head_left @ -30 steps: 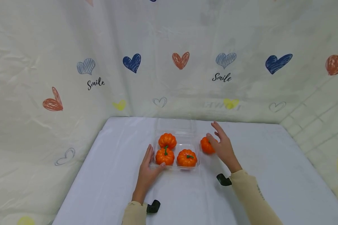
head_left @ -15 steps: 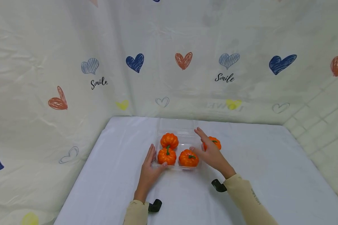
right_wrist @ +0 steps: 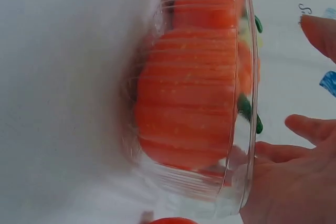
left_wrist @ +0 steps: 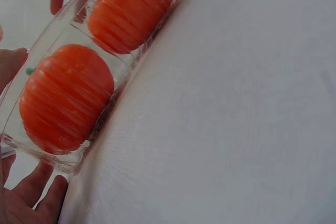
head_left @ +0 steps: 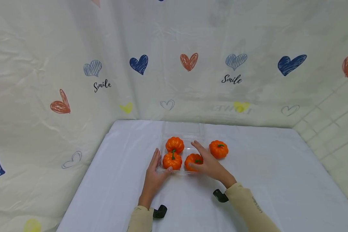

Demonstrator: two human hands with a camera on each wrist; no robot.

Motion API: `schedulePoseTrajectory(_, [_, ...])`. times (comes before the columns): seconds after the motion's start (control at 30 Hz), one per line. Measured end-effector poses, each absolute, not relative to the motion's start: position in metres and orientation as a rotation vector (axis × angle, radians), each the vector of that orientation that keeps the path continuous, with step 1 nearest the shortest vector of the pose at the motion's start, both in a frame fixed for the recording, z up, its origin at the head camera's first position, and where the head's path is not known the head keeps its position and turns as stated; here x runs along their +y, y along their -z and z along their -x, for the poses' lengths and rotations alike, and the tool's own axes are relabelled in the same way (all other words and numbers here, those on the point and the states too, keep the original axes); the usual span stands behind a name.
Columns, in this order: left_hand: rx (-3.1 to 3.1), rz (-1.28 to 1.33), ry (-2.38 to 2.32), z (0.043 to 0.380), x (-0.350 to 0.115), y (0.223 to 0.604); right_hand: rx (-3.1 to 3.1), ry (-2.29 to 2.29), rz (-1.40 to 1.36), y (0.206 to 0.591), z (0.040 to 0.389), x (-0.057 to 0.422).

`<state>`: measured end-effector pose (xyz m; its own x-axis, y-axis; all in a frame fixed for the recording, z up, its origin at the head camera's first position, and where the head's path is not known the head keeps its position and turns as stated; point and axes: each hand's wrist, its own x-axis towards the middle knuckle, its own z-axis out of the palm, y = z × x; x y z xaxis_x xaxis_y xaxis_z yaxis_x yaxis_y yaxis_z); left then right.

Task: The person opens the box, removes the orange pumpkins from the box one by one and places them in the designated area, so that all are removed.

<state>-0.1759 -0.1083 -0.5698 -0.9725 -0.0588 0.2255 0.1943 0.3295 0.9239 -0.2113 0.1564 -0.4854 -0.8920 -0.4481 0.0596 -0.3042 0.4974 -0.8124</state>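
A clear plastic clamshell box [head_left: 181,173] lies with its lid [head_left: 182,130] folded back. It holds three small orange pumpkins: back left [head_left: 174,144], front left [head_left: 172,160] and front right [head_left: 193,158]. A fourth pumpkin [head_left: 218,149] sits on the cloth just right of the box. My left hand [head_left: 154,168] lies straight-fingered along the box's left side, its thumb at the front-left corner. My right hand [head_left: 206,162] hovers with spread fingers over the front right pumpkin and the box's right edge. The right wrist view shows that pumpkin [right_wrist: 189,108] behind the ribbed wall [right_wrist: 247,77], with my right hand [right_wrist: 294,182] beside it.
A white cloth [head_left: 264,180] covers the table. A cream backdrop with hearts [head_left: 188,61] rises close behind and on both sides. Black wrist-camera mounts [head_left: 159,211] [head_left: 220,195] sit by my sleeves. The left wrist view shows two pumpkins [left_wrist: 65,100] [left_wrist: 131,9] through the box wall.
My right hand has come away from the loose pumpkin and moved left over the box's front right pumpkin. The loose pumpkin stays on the cloth. My left hand has kept its place.
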Motion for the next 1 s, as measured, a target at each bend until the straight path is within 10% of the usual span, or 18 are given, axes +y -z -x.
schedulePoseTrajectory(1.0, [-2.387, 0.130, 1.713, 0.176, -0.109, 0.573, 2.670, 1.159, 0.607, 0.495, 0.216, 0.143])
